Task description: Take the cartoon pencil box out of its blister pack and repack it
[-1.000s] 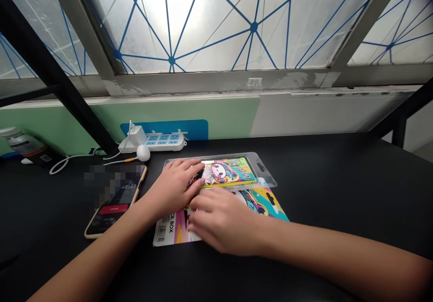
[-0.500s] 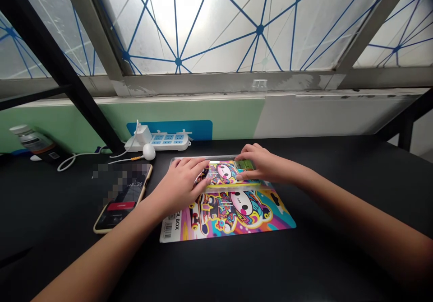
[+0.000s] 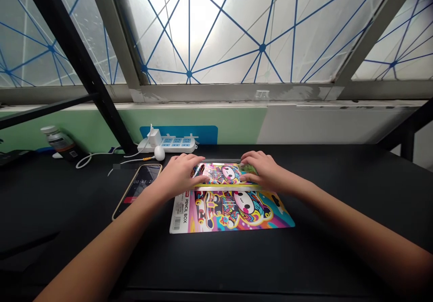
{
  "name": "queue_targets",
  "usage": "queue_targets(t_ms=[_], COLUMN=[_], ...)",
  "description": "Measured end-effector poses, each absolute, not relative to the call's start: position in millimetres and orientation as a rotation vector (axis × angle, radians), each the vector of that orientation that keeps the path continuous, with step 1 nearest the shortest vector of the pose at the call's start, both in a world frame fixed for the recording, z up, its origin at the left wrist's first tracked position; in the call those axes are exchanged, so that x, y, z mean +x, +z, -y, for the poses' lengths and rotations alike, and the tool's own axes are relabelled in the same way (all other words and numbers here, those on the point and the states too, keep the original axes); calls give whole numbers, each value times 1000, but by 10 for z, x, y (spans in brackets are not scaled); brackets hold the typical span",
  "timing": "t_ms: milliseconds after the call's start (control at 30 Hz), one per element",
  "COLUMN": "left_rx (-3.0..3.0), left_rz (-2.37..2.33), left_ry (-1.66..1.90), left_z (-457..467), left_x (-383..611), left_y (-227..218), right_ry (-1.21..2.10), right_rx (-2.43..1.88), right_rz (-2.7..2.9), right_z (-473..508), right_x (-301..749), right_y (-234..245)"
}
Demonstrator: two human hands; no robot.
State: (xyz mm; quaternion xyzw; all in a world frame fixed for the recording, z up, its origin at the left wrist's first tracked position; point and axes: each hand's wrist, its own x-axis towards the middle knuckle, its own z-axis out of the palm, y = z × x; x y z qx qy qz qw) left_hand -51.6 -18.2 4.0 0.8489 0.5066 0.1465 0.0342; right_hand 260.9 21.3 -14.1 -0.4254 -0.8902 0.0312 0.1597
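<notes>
Pencil box [image 3: 223, 175] in a clear tray [image 3: 233, 188], on the desk [image 3: 237, 261] toward the far edge, about midway between the left and right ends in view. Long axis runs left to right, near parallel to the far edge; printed face up, the cartoon head toward the right end. Its near long side, a yellow strip with the clear rim below, faces the desk's near edge. Left hand [image 3: 184, 173] on the box's left end, right hand [image 3: 262, 169] on its right end; both grasping, thumbs over the top face, fingers reaching to the far side. Box sits between the two hands, the middle of its face uncovered. Whether it bears on the surface beneath or is slightly raised, cannot tell. Printed card [image 3: 233, 209] flat on the near side of the box, partly under the tray, its long axis also left to right; barcode end left, dark slot toward the right. Phone [image 3: 144, 180] left of the card, slanting, partly hidden by the left forearm. At the desk's far edge, left of middle: power strip [image 3: 176, 145] with a white plug [image 3: 154, 137]; bottle [image 3: 61, 141] tilted near the far left corner.
</notes>
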Motion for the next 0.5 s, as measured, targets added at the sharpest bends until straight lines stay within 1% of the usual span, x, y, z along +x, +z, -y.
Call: queue_targets(t_ms=[133, 267, 400, 500], left_rx=[2636, 2657, 2717, 2785], left_rz=[-1541, -1547, -1500, -1447], left_ry=[480, 573, 730, 876], left_z=[185, 168, 205, 395], left_x=[-518, -551, -587, -574], left_y=[1, 14, 143, 255], right_ry=[0, -109, -203, -310], right_rx=[-1182, -1047, -884, -751], right_rz=[2451, 2390, 2376, 2317], right_z=[-168, -74, 100, 300], right_x=[2598, 2554, 2564, 2661], right_y=[-184, -103, 41, 127])
